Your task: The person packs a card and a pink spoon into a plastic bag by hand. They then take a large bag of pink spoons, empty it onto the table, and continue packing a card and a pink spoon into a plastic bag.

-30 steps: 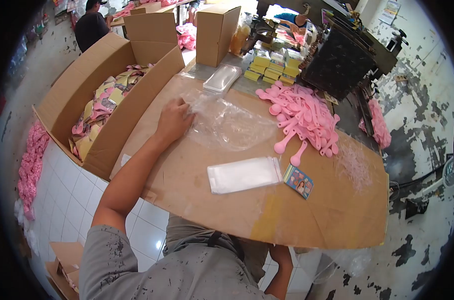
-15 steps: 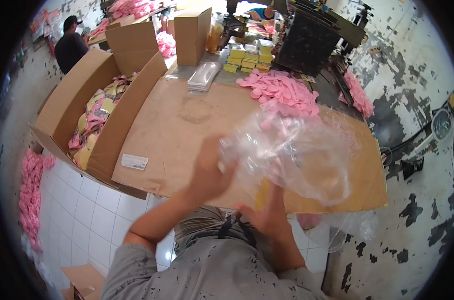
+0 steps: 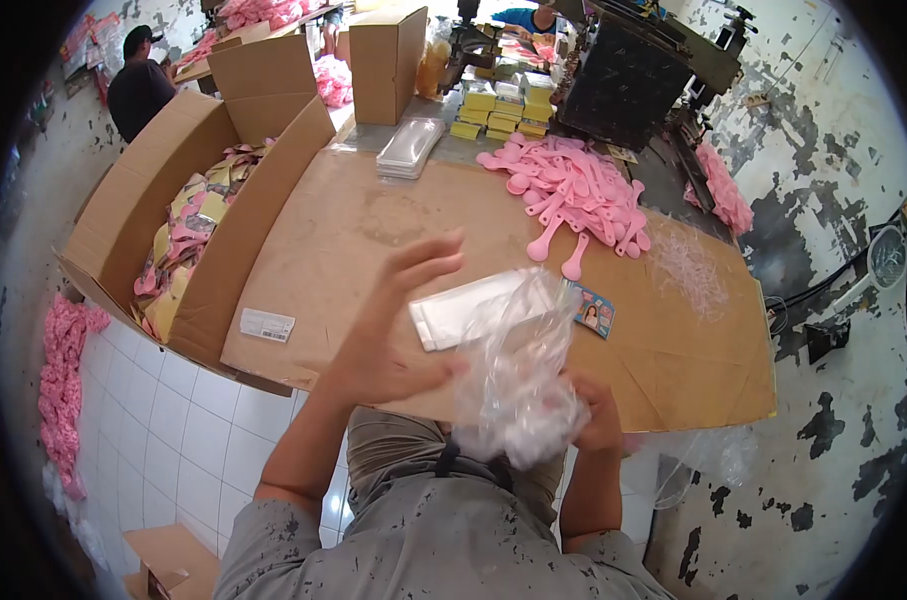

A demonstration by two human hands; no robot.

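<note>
Crumpled clear plastic bag [image 3: 518, 390] hangs in front of my body, over the near edge of the cardboard-covered table. My right hand [image 3: 595, 412] is closed on the bag's right side. My left hand [image 3: 398, 320] is raised to the left of the bag, fingers spread, its thumb close to the plastic. Beyond the bag lies a flat stack of clear plastic sleeves [image 3: 448, 312], partly covered by it. A small printed card [image 3: 594, 312] rests just to the right. Farther back is a heap of pink plastic spoons [image 3: 578, 190].
On the left stands an open carton [image 3: 93, 235] filled with packed pink and yellow pieces. Clear plastic trays [image 3: 409, 145], yellow card stacks [image 3: 493, 105] and a black machine [image 3: 623, 80] are at the back. A person [image 3: 141, 90] works at the far left.
The bag has been drawn toward my body and bunched up, uncovering the sleeves, card and spoons. My left hand has opened away from it; my right hand has moved to its right side.
</note>
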